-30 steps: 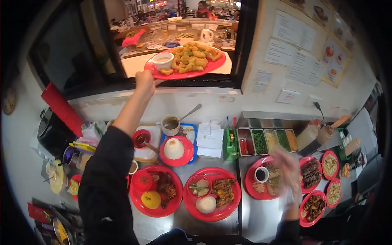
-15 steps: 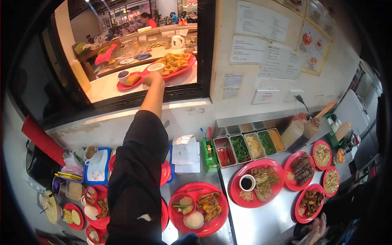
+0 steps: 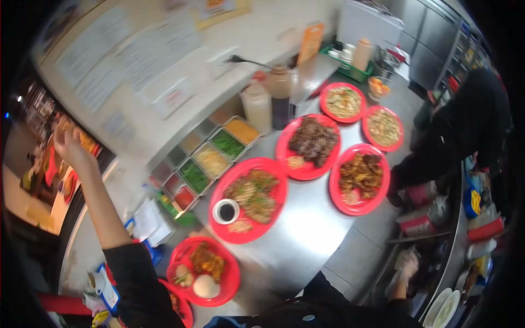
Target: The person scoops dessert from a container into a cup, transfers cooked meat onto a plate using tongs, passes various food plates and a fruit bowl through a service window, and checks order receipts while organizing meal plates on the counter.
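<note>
My left hand (image 3: 74, 145) is raised by the serving window at the left, bare, slightly blurred, its fingers apart with nothing in them. Behind it, partly hidden, lies red-plated food on the window ledge. My right hand (image 3: 406, 266) hangs low at the right in a clear plastic glove, over the floor side of the counter. Its fingers look loosely extended, and nothing shows in them. On the steel counter (image 3: 298, 235) stand an oval red plate (image 3: 257, 232) of sliced meat with a dark sauce cup, and a red plate (image 3: 232, 292) with rice and browned meat.
Red plates of dark meat (image 3: 284, 164), browned pieces (image 3: 355, 209) and noodle-like food (image 3: 343, 119) stand farther along. Topping tins (image 3: 210, 159) and squeeze bottles (image 3: 256, 106) line the wall. A person in dark clothes (image 3: 465, 123) is at the right, beside lower shelves.
My view has swung right and away from the window. My left hand has come back from the red plates on the ledge, its fingers now apart. My right hand shows more fully.
</note>
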A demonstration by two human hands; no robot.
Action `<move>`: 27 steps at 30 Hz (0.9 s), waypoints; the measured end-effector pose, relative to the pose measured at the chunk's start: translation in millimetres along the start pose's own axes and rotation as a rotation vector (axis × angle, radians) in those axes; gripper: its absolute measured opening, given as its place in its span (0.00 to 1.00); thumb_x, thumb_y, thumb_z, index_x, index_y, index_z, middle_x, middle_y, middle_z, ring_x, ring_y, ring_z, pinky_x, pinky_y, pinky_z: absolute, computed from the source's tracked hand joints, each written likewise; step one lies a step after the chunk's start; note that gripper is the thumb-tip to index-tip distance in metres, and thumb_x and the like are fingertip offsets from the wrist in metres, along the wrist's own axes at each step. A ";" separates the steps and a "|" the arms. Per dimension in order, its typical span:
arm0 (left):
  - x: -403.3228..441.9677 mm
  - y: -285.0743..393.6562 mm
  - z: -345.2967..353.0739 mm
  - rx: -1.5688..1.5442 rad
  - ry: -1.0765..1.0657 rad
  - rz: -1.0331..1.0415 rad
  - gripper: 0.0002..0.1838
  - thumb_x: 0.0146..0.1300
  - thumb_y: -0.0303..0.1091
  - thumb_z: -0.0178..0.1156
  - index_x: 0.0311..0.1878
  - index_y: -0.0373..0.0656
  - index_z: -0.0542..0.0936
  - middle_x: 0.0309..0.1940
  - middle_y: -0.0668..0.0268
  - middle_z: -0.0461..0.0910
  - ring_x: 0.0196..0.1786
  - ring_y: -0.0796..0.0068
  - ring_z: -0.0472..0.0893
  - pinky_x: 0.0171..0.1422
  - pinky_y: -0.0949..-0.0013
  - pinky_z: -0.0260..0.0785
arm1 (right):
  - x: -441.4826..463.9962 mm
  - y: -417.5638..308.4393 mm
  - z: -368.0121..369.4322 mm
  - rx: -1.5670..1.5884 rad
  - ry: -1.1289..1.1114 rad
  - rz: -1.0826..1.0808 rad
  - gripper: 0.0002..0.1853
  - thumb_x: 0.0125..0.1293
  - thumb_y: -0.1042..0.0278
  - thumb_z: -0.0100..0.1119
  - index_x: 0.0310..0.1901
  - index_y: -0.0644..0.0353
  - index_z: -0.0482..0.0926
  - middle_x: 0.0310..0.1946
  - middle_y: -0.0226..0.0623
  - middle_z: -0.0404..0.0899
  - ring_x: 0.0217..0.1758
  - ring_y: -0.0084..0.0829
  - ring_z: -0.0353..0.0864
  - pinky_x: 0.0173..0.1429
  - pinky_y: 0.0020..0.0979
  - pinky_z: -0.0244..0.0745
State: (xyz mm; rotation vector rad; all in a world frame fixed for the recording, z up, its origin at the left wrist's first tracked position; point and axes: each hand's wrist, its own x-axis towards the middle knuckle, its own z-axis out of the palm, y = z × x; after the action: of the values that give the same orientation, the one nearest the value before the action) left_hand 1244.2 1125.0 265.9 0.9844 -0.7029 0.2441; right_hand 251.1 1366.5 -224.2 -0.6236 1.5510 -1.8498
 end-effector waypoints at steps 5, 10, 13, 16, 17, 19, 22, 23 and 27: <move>-284.6 85.7 240.7 0.156 -1.043 0.082 0.14 0.56 0.29 0.61 0.46 0.41 0.76 0.38 0.65 0.76 0.38 0.77 0.76 0.43 0.73 0.70 | 89.1 98.0 69.8 -0.047 -0.357 0.586 0.11 0.59 0.59 0.61 0.34 0.58 0.77 0.26 0.31 0.77 0.28 0.27 0.76 0.26 0.29 0.71; -477.5 10.0 420.5 0.140 -1.419 -0.044 0.13 0.51 0.27 0.58 0.40 0.32 0.79 0.31 0.50 0.80 0.31 0.66 0.82 0.38 0.68 0.73 | 56.4 72.8 171.9 -0.116 -0.250 0.543 0.12 0.65 0.59 0.56 0.43 0.57 0.73 0.34 0.33 0.77 0.31 0.29 0.77 0.34 0.29 0.74; -565.2 -9.1 515.1 0.128 -1.376 0.229 0.13 0.59 0.30 0.55 0.45 0.34 0.77 0.33 0.56 0.82 0.39 0.65 0.82 0.43 0.64 0.75 | 32.8 105.2 131.3 0.062 -0.175 0.653 0.17 0.67 0.50 0.49 0.43 0.57 0.73 0.36 0.37 0.77 0.32 0.30 0.77 0.34 0.30 0.73; -632.2 -12.4 597.5 -0.091 -1.403 -1.198 0.20 0.61 0.31 0.52 0.55 0.31 0.70 0.37 0.49 0.81 0.42 0.51 0.82 0.45 0.57 0.75 | 0.5 123.7 82.6 -0.498 -0.266 0.516 0.27 0.67 0.40 0.41 0.34 0.59 0.75 0.27 0.37 0.77 0.31 0.28 0.76 0.32 0.31 0.71; -653.9 -16.7 616.4 -0.211 -1.272 -1.423 0.22 0.63 0.31 0.48 0.59 0.32 0.63 0.43 0.48 0.78 0.45 0.46 0.79 0.49 0.50 0.73 | -5.9 113.0 77.6 -0.609 -0.282 0.512 0.27 0.68 0.42 0.42 0.30 0.60 0.76 0.24 0.37 0.76 0.30 0.28 0.75 0.31 0.31 0.70; -689.8 -26.7 650.0 -0.332 -1.135 -1.643 0.25 0.66 0.32 0.44 0.64 0.33 0.56 0.49 0.46 0.75 0.49 0.41 0.77 0.53 0.43 0.71 | -20.8 93.5 60.3 -0.719 -0.284 0.510 0.27 0.68 0.44 0.42 0.27 0.62 0.76 0.22 0.36 0.75 0.29 0.28 0.75 0.31 0.31 0.69; -732.3 -48.5 687.3 -0.534 -0.885 -1.500 0.24 0.67 0.29 0.38 0.65 0.34 0.53 0.59 0.43 0.62 0.51 0.40 0.75 0.50 0.37 0.71 | -40.6 71.7 34.3 -0.634 -0.212 0.712 0.23 0.65 0.46 0.49 0.39 0.64 0.75 0.32 0.48 0.80 0.32 0.37 0.80 0.40 0.43 0.77; -734.6 -54.3 696.7 -0.533 -0.892 -1.507 0.24 0.67 0.29 0.38 0.65 0.34 0.53 0.59 0.43 0.62 0.51 0.40 0.75 0.50 0.37 0.71 | -41.9 39.3 48.2 -0.545 -0.169 0.876 0.19 0.63 0.52 0.52 0.48 0.58 0.74 0.41 0.47 0.77 0.41 0.36 0.76 0.47 0.43 0.73; -729.1 -58.2 706.1 -0.364 -0.813 -1.506 0.21 0.67 0.27 0.34 0.64 0.37 0.56 0.54 0.42 0.67 0.49 0.41 0.76 0.41 0.43 0.77 | -75.0 61.1 19.6 -0.518 -0.110 0.799 0.19 0.64 0.59 0.50 0.50 0.63 0.74 0.36 0.39 0.77 0.32 0.27 0.73 0.34 0.30 0.72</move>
State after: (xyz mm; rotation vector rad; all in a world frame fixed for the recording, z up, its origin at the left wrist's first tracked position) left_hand 416.2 593.9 9.3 1.0024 -0.5093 -1.6124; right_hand 326.6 1401.6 -277.2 -0.2401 1.8485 -0.8180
